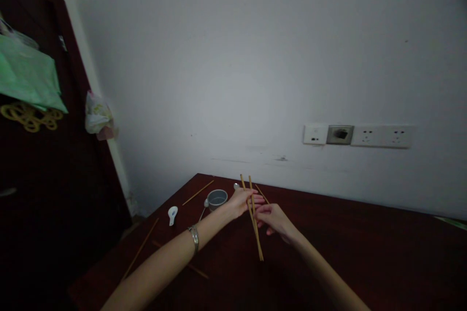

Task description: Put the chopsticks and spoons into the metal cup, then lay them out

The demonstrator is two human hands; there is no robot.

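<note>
Both of my hands meet over the dark red table (365, 252), holding a pair of wooden chopsticks (252, 216) that stand nearly upright, tips pointing away from me. My left hand (242, 201) has its fingers curled round the chopsticks near their upper half; a metal bracelet (194, 237) sits on that wrist. My right hand (272, 218) pinches the same pair just below and to the right. A small grey bowl (217, 198) stands just left of my left hand.
A white ceramic spoon (172, 214) and a metal spoon (203, 209) lie left of the bowl. Several loose chopsticks (140, 249) are scattered on the table's left part. Wall sockets (359, 135) are on the white wall. A dark door (44, 165) stands left.
</note>
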